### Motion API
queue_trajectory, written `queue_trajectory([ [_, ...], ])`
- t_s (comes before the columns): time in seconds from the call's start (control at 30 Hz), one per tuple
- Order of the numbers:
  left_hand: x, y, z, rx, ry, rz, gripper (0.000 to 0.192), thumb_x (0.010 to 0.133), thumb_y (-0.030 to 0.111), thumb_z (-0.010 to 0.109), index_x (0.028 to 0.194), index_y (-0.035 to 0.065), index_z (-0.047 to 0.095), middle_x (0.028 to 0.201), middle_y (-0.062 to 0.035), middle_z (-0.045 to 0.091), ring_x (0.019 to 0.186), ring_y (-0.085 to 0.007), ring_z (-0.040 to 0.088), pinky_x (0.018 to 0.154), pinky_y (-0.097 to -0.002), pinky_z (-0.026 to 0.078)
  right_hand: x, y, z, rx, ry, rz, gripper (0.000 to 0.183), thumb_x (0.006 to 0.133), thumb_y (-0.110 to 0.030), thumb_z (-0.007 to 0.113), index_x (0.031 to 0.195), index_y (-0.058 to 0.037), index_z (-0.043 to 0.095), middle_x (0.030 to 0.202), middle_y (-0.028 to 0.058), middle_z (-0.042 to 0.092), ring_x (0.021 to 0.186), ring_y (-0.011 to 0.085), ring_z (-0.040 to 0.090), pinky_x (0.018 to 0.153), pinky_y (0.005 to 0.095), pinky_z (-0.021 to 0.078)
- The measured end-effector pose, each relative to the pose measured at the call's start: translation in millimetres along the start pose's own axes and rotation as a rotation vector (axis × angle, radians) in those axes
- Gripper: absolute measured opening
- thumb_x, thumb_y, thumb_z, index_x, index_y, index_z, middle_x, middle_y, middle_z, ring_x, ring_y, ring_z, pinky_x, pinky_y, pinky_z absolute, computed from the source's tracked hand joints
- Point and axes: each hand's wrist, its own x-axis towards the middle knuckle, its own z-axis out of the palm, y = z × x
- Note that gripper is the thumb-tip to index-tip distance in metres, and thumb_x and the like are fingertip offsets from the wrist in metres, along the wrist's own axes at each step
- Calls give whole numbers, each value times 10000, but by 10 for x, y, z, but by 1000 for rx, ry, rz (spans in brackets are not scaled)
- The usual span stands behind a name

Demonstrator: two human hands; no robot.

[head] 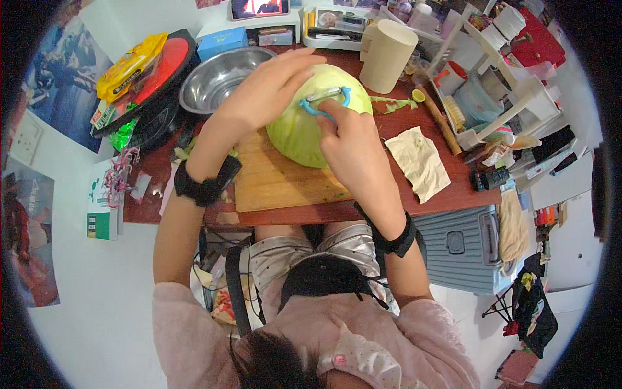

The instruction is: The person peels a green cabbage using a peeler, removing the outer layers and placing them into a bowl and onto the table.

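A large round melon point(297, 142), its surface pale green and looking peeled, rests on a wooden cutting board point(272, 189). My left hand point(265, 87) holds it from the upper left, palm against its side and fingers reaching over the far edge. In my right hand point(354, 141) is a blue-handled Y-peeler point(346, 96), gripped by its handle. The peeler's metal blade lies over the top of the melon; whether it touches the skin I cannot tell. Both wrists wear black bands. The melon's far left side is hidden behind my left hand.
A steel bowl point(206, 80) stands beyond my left forearm. To the right are a beige cylindrical container point(388, 56), green peel strips point(392, 105), a crumpled paper towel point(420, 163) and a wooden stick point(440, 119). A white rack point(495, 124) edges the table; a suitcase point(454, 250) stands below.
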Motion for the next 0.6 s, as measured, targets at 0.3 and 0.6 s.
queue_trajectory([
  [0.3, 268, -124, 165, -64, -93, -69, 350, 998, 262, 514, 1228, 17, 613, 1179, -157, 667, 1111, -299, 630, 985, -349, 465, -231, -10, -25, 41, 8, 154, 172, 907, -98, 561, 1022, -1, 644, 683, 285, 576, 695, 452, 599, 633, 463, 463],
  [0.6, 223, -57, 187, -32, -53, -47, 357, 992, 283, 524, 1222, 28, 620, 1176, -163, 667, 1102, -278, 637, 977, -350, 464, -478, 119, 191, 66, 78, 91, 131, 923, -55, 540, 1040, -15, 581, 646, 267, 570, 621, 444, 593, 548, 490, 441],
])
